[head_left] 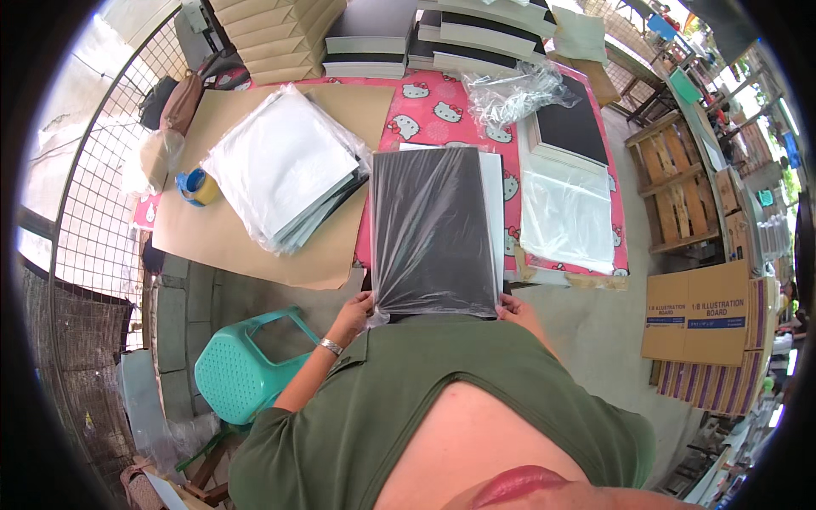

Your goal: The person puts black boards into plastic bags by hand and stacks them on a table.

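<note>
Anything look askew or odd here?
Nothing visibly spilled or damaged. Two untidy spots: the plastic-covered stack on the brown paper lies at an angle, its edges fanned; a crumpled clear plastic heap overlaps the black-topped stack, unlike the flat plastic sheets.

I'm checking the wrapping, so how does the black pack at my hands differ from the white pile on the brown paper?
The black pack shows a dark face, the white pile a pale one. Your left hand and right hand hold the black pack's near corners; no hand touches the white pile. The black pack sits roughly straight; the white pile lies turned, layers fanned. Both are in clear plastic.
</note>
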### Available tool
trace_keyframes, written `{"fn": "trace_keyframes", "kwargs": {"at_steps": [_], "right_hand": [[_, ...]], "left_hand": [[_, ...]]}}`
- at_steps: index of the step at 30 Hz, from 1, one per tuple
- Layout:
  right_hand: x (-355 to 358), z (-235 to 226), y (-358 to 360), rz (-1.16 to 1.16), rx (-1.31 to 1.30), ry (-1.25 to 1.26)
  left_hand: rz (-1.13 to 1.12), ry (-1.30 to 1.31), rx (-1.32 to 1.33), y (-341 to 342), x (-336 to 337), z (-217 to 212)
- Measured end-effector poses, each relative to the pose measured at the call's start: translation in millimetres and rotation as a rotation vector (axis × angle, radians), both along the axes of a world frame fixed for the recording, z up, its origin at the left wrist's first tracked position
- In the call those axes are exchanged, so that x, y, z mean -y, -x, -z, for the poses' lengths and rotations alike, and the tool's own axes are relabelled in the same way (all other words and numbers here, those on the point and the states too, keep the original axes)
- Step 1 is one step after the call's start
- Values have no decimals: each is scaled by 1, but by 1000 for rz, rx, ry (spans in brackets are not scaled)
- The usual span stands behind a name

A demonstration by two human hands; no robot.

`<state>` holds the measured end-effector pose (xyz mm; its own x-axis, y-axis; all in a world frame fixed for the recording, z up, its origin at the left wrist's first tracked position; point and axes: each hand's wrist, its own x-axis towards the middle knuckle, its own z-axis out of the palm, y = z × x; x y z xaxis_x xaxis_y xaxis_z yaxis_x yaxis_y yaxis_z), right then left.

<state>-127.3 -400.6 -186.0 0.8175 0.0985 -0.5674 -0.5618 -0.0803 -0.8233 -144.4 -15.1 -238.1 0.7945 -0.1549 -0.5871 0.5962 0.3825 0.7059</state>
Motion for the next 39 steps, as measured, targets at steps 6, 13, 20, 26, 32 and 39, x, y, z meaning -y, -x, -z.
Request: {"fn": "trace_keyframes", "kwargs": {"at_steps": [6,13,20,26,32,39], "right_hand": [[-10,7,-2,-336,64,408],[3,46,-30,-375,44,226],[-18,11,-37,-402,23,-51],[-118,-42,-99,-278,52,-224],[-282,-60,-261,-395,295,-311],[-365,-32,-320,-447,181,-40]], "left_hand": [[-36,-436,74,21,27,-13],[-442,-316,49,-38,2,-68],[-329,-460,226,-53,28,-69],[-895,-505,372,-58,15,-167],[-1333,-340,436,-97,-90,-137],[-1215,-676,129,-97,-157,-53]]}}
